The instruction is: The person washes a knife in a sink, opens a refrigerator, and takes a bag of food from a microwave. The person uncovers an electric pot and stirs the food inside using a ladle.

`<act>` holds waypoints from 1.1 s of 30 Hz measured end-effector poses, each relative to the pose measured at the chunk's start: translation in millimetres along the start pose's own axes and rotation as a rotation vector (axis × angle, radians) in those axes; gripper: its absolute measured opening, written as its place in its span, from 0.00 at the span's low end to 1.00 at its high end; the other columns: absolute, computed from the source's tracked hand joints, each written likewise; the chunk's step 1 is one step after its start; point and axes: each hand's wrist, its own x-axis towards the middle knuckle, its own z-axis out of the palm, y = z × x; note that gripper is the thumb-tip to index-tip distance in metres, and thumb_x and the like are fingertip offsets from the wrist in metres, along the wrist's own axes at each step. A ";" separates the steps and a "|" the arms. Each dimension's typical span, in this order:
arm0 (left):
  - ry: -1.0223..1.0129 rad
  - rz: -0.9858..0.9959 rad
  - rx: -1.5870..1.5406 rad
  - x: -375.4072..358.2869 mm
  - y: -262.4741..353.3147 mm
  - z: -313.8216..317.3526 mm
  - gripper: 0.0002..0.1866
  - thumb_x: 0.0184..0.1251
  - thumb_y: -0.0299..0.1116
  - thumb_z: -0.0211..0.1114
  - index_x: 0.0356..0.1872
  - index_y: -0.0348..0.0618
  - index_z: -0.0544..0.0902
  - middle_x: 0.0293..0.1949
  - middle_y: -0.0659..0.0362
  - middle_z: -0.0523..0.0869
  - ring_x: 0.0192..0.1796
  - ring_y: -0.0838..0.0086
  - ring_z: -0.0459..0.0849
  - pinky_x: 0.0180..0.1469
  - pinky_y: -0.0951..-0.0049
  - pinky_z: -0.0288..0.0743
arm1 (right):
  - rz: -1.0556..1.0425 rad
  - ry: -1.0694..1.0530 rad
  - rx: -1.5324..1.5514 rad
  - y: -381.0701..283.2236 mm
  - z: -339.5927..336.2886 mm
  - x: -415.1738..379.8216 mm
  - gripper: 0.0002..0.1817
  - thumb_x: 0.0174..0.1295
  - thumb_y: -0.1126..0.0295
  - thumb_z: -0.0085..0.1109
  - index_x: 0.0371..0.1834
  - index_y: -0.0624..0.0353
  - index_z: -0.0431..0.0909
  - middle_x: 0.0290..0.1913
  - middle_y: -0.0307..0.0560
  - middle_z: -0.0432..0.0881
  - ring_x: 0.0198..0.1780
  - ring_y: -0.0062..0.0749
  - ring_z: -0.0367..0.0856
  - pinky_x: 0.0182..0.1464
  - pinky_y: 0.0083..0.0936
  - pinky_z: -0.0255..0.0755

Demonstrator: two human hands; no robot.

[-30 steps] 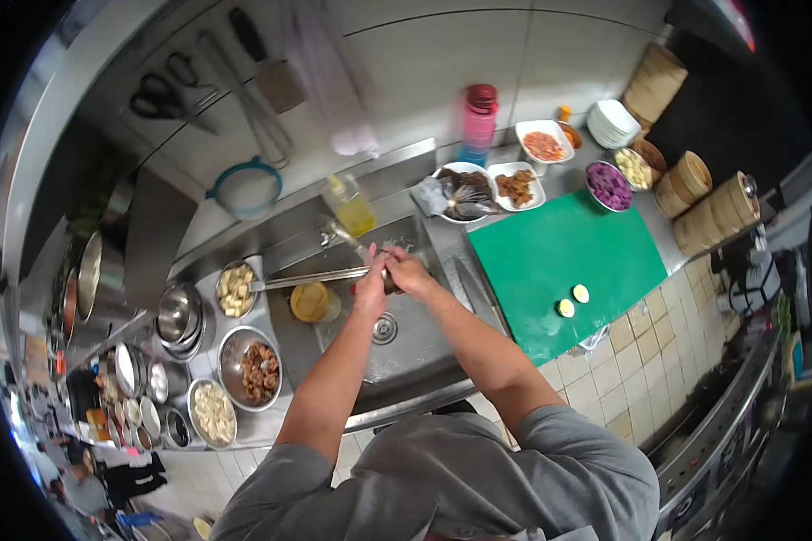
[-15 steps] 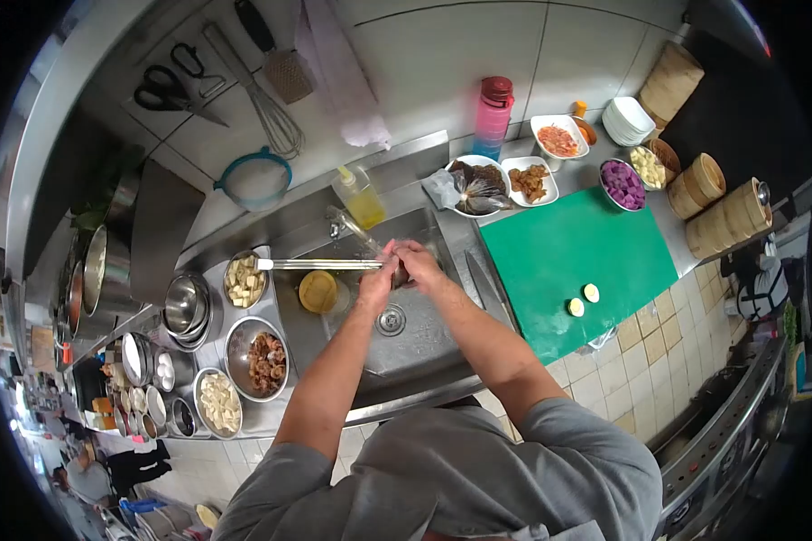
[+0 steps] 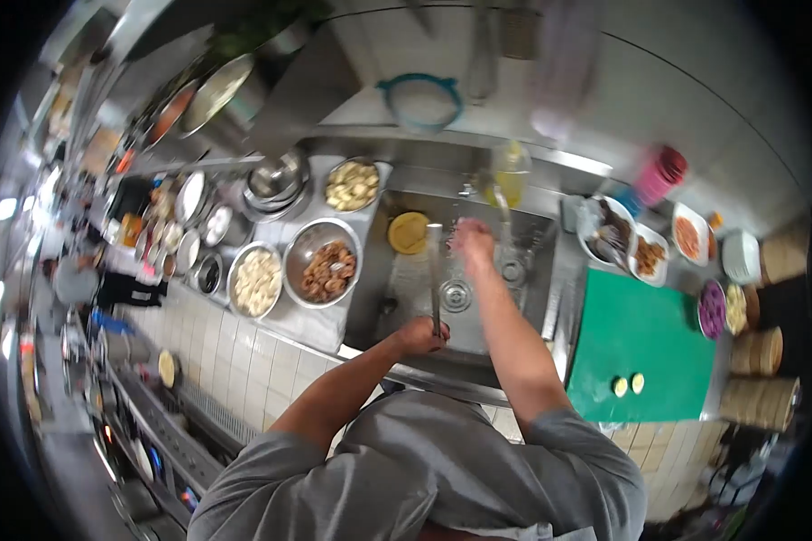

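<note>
My left hand (image 3: 421,334) is closed around the lower end of a long, narrow metal utensil (image 3: 436,275). It stands up from my fist over the sink (image 3: 397,194), and its exact kind is not clear. Ahead and to the right, my right hand (image 3: 472,242) is over the basin near the faucet (image 3: 502,206). Motion blurs its fingers, so whether it holds anything is hidden. Beneath my hands, the drain (image 3: 456,294) shows in the wet basin. A yellow round item (image 3: 409,233) lies at the basin's left side.
Left of the sink sit a bowl of brown meat pieces (image 3: 327,270), a bowl of pale slices (image 3: 257,281) and a bowl of pale chunks (image 3: 352,185). On the right, a green cutting board (image 3: 641,329) carries two small pale halves (image 3: 620,387). A yellow liquid bottle (image 3: 511,171) stands behind.
My hands, together over the basin before, are now apart. My left hand has drawn back toward me with the metal utensil turned lengthwise. The view has swung left.
</note>
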 end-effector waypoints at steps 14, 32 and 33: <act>0.238 -0.176 -0.685 -107.6 74.0 -59.3 0.18 0.72 0.31 0.64 0.60 0.37 0.78 0.50 0.55 0.84 0.54 0.71 0.81 0.56 0.70 0.75 | 0.090 0.013 0.597 14.0 78.2 102.7 0.22 0.71 0.61 0.59 0.53 0.72 0.70 0.35 0.51 0.81 0.42 0.41 0.82 0.52 0.34 0.82; 0.505 0.014 -0.742 -244.1 85.7 -49.1 0.11 0.63 0.41 0.69 0.34 0.43 0.86 0.21 0.63 0.81 0.29 0.74 0.79 0.33 0.66 0.76 | 0.156 -0.259 0.011 57.6 -19.8 -301.7 0.22 0.74 0.47 0.49 0.50 0.57 0.75 0.47 0.44 0.83 0.49 0.38 0.81 0.51 0.36 0.75; 0.596 0.144 -0.553 -261.0 74.6 -40.6 0.13 0.64 0.42 0.68 0.35 0.41 0.86 0.22 0.60 0.82 0.29 0.72 0.80 0.36 0.65 0.76 | 0.247 -0.364 0.019 67.7 -4.9 -318.4 0.21 0.75 0.48 0.48 0.51 0.56 0.75 0.47 0.44 0.83 0.48 0.37 0.81 0.51 0.36 0.75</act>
